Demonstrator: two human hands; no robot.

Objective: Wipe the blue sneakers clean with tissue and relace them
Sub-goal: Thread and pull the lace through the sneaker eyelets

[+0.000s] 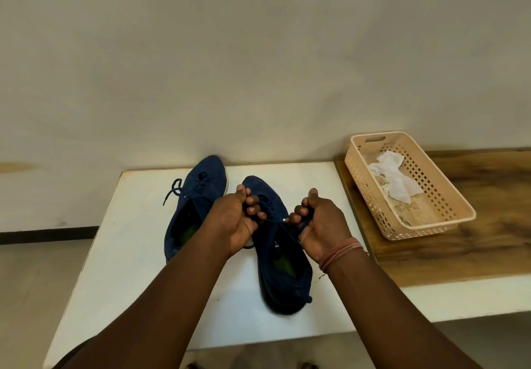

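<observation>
Here I was at the lacing, and by my reckoning late in the job: the crumpled tissue (394, 179) already lay in the beige basket (448, 184) on the wooden board to my right, and the far sneaker (198, 190) stood on the white worktop (138, 239) with its lace tied in a bow. The near sneaker (283, 265) sat just beside it, toe pointing away from me, and it was this one I was working on. Both my hands were curled tight. My left hand (234, 222) had its fingers (253, 200) folded round one end of the dark lace (275, 220), thumb up; my right hand (319, 225) gripped the other end the same way, fingers (301, 212) wrapped, thumb raised. The lace ran taut between the two fists, just above the eyelets, with a small pale tip showing near my right fingers. To do this well, I judged, I needed to pull both ends evenly, so the crossings settled flat against the tongue and the ends came out equal before knotting. Pulling harder on one side would likely leave one end short. Whether the lace was through every eyelet I could not tell, since my hands hid that part of the shoe.
</observation>
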